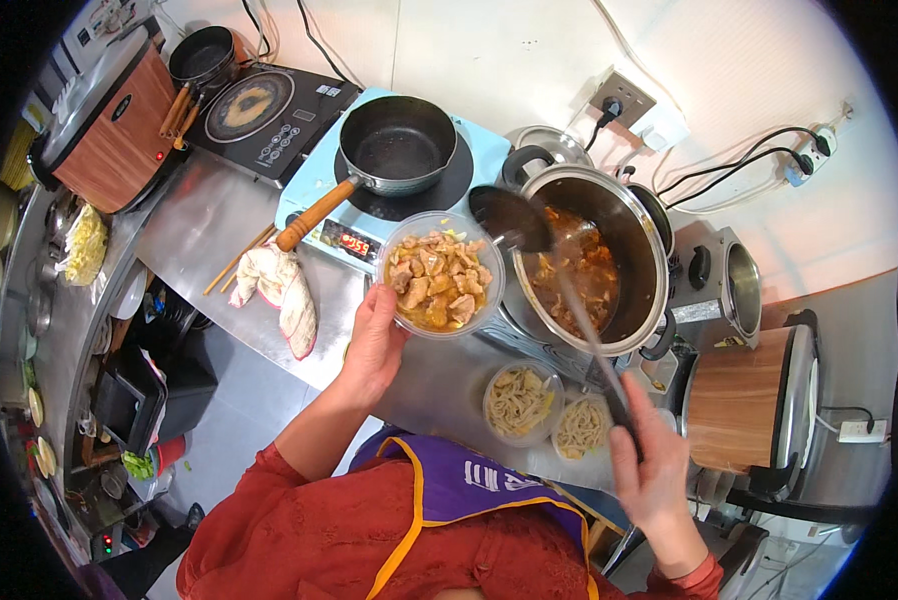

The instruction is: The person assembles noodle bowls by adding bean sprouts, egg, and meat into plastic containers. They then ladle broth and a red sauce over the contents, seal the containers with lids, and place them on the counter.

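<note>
My left hand [376, 335] grips a clear plastic bowl [393, 250] by its near left side. Chunks of cooked meat in sauce [437, 285] fill it, with some pale yellow bits at the rim. In my right hand [652, 455] is the handle of a dark ladle [517, 218], slightly blurred. The ladle's head hangs between the bowl and a tall steel pot [641, 215]; what it holds, if anything, I cannot make out. Inside the pot is a reddish-brown meat stew [579, 270]. Two round tubs of noodles [522, 402] [582, 428] stand below the pot.
A small black pan [399, 140] with a wooden handle sits on a light blue induction cooker [309, 205]. Left of it are chopsticks [237, 262], a stained cloth [287, 300] and a black cooktop [269, 120]. Wood-patterned cookers [119, 125] [739, 400] stand at both sides. Cords hang along the wall.
</note>
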Demonstrator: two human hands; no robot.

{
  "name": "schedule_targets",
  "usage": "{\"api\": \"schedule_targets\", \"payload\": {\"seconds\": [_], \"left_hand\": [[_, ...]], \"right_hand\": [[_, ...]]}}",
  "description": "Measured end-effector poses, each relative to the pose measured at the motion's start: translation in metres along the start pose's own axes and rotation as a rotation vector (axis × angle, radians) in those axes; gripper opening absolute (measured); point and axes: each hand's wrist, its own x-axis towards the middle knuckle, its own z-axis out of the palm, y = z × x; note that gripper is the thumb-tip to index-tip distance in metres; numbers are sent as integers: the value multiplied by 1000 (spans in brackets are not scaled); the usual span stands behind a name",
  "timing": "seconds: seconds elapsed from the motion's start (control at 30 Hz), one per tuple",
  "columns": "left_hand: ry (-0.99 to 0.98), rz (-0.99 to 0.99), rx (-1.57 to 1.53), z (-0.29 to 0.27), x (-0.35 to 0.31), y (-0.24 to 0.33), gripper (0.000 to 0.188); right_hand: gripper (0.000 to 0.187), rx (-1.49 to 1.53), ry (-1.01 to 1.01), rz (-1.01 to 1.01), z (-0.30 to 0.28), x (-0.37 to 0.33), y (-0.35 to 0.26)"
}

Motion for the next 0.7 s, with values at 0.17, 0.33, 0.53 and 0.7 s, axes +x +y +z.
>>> {"api": "schedule_targets", "payload": {"seconds": [0.17, 0.33, 0.53, 0.7], "left_hand": [[24, -22, 5, -3, 4, -4, 69], [-53, -41, 84, -3, 5, -3, 84], [-23, -36, 99, 2, 1, -2, 84], [-60, -33, 86, 5, -2, -3, 83]], "right_hand": [[40, 3, 24, 391, -11, 25, 48], [33, -189, 95, 350, 10, 37, 118], [33, 1060, -17, 872, -1, 33, 134], [35, 1338, -89, 891, -18, 23, 112]]}}
